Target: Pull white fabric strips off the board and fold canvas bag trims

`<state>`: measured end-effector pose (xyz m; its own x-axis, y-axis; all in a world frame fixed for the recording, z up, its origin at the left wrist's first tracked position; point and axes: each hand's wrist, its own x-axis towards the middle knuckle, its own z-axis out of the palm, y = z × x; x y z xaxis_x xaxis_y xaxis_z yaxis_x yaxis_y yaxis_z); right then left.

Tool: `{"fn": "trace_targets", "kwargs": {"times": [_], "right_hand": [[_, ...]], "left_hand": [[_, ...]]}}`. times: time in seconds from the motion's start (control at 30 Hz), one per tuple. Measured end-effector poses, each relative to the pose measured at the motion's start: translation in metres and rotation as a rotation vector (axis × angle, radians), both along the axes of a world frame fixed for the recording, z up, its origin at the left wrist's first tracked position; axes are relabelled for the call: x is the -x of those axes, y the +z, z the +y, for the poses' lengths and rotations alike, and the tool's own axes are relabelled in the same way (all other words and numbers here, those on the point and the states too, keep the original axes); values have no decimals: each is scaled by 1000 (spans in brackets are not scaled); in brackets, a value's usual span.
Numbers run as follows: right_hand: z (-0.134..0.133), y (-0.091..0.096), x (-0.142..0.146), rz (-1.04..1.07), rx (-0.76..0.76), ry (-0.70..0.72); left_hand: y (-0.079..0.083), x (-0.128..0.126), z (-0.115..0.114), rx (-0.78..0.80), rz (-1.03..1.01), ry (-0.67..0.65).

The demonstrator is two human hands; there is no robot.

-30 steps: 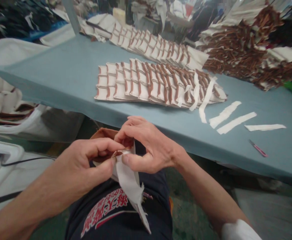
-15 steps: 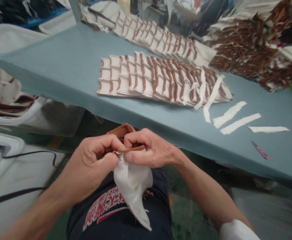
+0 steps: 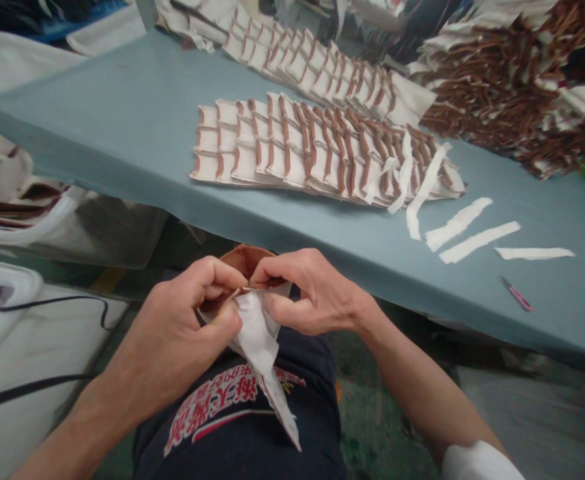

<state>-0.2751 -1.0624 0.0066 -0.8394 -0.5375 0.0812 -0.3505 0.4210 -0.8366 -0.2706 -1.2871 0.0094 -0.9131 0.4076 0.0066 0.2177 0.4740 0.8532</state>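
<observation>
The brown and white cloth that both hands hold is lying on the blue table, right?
Not quite: the brown and white cloth isn't on the blue table. The head view shows the left hand and right hand holding it in front of the near edge.

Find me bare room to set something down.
Free on the blue table: its left end, beside the front row of overlapping white, brown-edged fabric pieces; and the near patch between loose white fabric strips and slim pink tool. Crowded: far right, toward heaped brown-and-white fabric.
</observation>
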Motion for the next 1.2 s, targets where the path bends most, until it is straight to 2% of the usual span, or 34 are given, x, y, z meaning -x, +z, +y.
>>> {"fn": "trace_targets", "kwargs": {"times": [0.13, 0.23, 0.3, 0.37, 0.47, 0.53, 0.6, 0.73, 0.87, 1.03, 1.13, 1.2], "right_hand": [[-5, 16, 1, 8, -107, -9], [-11, 17, 0, 2, -149, -26], [-14, 14, -1, -34, -136, -32], [-15, 9, -1, -113, -70, -13], [-16, 0, 1, -353, 155, 81], [-17, -6, 3, -533, 316, 106], [-19, -12, 3, -674, 417, 74], [-24, -17, -2, -767, 461, -39], [-27, -19, -7, -804, 454, -144], [-22, -15, -10, -735, 397, -118], [-16, -12, -11, -437, 256, -61], [-11, -13, -11, -173, 132, -24]], "left_hand": [[4, -1, 0, 10, 59, -31], [1, -1, -3, 9, 162, -38], [-7, 0, -8, 9, 243, -67], [-19, 0, -13, -20, 325, -116], [-41, -2, -20, -127, 441, -190], [-54, -3, -22, -183, 496, -179], [-64, -3, -22, -215, 536, -161], [-72, -1, -20, -245, 575, -201], [-74, -8, -16, -112, 359, -97], [-78, -18, -16, -207, 287, -89], [-70, -16, -17, -197, 223, -9], [-57, -9, -16, -119, 113, -50]]}}
